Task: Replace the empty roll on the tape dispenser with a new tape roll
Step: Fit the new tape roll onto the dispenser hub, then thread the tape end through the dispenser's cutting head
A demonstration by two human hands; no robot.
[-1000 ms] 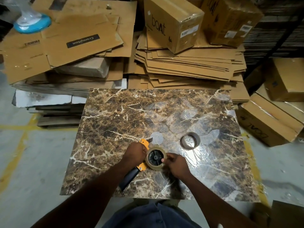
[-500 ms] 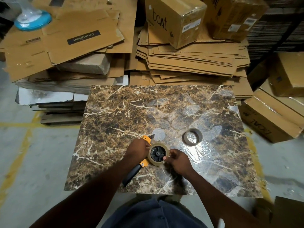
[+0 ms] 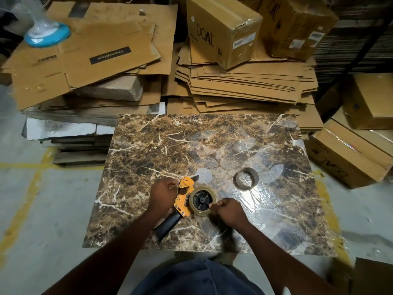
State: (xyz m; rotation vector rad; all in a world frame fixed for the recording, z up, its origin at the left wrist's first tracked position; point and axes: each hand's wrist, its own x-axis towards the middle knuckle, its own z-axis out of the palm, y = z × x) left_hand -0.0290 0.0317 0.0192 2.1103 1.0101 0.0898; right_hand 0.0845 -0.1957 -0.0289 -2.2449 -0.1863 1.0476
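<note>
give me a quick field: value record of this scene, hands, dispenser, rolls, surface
surface: marble-pattern board on the floor
dispenser: orange tape dispenser with black handle, lying on its side on the board
new roll: tape roll seated on the dispenser's black hub
empty roll: cardboard core lying flat on the board, apart, on the right
left hand: left hand gripping the dispenser frame
right hand: right hand pinching at the roll's near edge
surroundings: flattened cardboard and boat boxes behind

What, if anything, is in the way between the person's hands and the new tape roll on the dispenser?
Nothing visible. The tape roll sits on the dispenser; the right hand touches its edge and the left hand holds the dispenser. The empty core lies apart.
</note>
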